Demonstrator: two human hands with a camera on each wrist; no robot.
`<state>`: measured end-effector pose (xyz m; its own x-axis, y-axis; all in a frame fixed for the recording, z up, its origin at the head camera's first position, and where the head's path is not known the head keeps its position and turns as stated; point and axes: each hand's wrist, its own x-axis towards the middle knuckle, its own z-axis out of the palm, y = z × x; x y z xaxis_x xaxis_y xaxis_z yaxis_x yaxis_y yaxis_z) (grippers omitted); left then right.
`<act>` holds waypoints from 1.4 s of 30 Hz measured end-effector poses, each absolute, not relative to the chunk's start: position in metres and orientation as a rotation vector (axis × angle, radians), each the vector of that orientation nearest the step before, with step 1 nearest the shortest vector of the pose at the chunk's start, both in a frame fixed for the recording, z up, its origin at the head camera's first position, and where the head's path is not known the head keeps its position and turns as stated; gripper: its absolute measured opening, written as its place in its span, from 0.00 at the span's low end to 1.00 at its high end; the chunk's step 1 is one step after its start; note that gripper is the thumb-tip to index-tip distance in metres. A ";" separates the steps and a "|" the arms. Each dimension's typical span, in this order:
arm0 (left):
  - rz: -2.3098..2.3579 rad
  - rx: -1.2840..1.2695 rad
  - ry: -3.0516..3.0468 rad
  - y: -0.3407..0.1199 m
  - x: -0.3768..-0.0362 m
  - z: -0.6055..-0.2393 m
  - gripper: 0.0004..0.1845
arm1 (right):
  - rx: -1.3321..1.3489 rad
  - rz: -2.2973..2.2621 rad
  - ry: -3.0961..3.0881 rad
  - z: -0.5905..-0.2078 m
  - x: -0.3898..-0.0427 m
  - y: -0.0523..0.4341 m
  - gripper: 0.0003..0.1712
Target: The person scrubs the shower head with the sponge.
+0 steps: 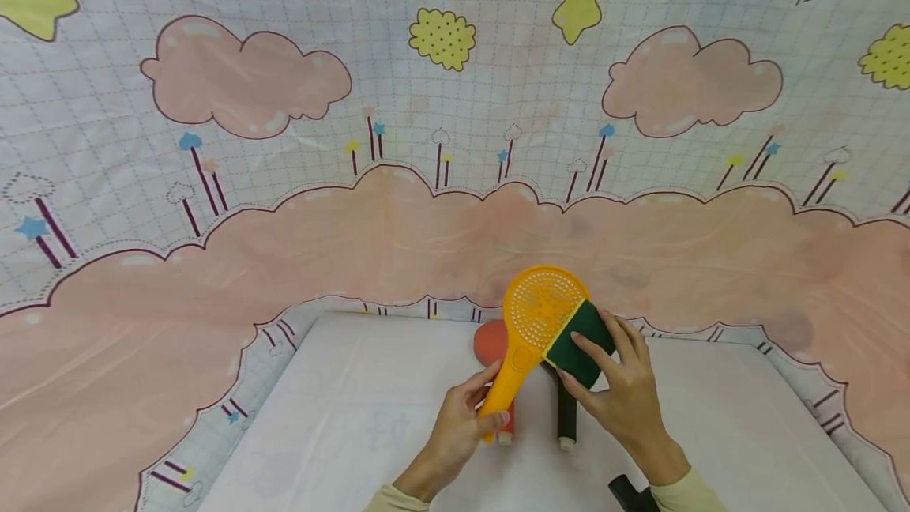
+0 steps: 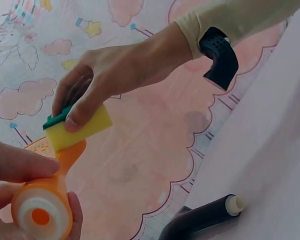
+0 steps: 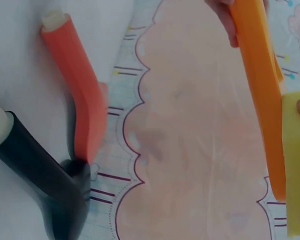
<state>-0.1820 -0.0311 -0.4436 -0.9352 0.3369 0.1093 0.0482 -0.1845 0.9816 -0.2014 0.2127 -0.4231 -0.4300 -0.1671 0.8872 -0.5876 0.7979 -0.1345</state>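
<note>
My left hand (image 1: 475, 408) grips the handle of an orange perforated strainer spoon (image 1: 538, 316) and holds it raised over the table. In the left wrist view the handle's round end (image 2: 41, 215) faces the camera between my fingers. My right hand (image 1: 617, 385) holds a yellow sponge with a green scouring side (image 1: 579, 344) against the spoon's right edge. The sponge's yellow body (image 2: 79, 131) is pinched by the thumb in the left wrist view. The orange handle (image 3: 262, 85) and the sponge (image 3: 295, 160) appear at the right in the right wrist view.
A red utensil (image 1: 493, 344) and a black utensil (image 1: 565, 416) lie on the white sheet (image 1: 355, 417) under the hands; their handles (image 3: 75, 85) (image 3: 35, 160) show in the right wrist view. A cartoon cloud-print cloth (image 1: 398, 220) covers the table beyond.
</note>
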 end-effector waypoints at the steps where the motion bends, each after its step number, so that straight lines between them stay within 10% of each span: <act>1: 2.239 0.461 1.871 -0.031 -0.182 -0.444 0.37 | 0.565 0.538 -1.991 -0.424 -0.201 0.212 0.34; 42: 2.201 0.424 1.838 -0.027 -0.178 -0.448 0.36 | 0.684 0.550 -1.946 -0.434 -0.213 0.216 0.31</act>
<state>-0.1783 -0.0271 -0.4484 -0.9284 0.3657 0.0658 -0.0005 -0.1783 0.9840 -0.2132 0.2158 -0.4344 -0.3768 -0.2303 0.8972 -0.6656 0.7409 -0.0893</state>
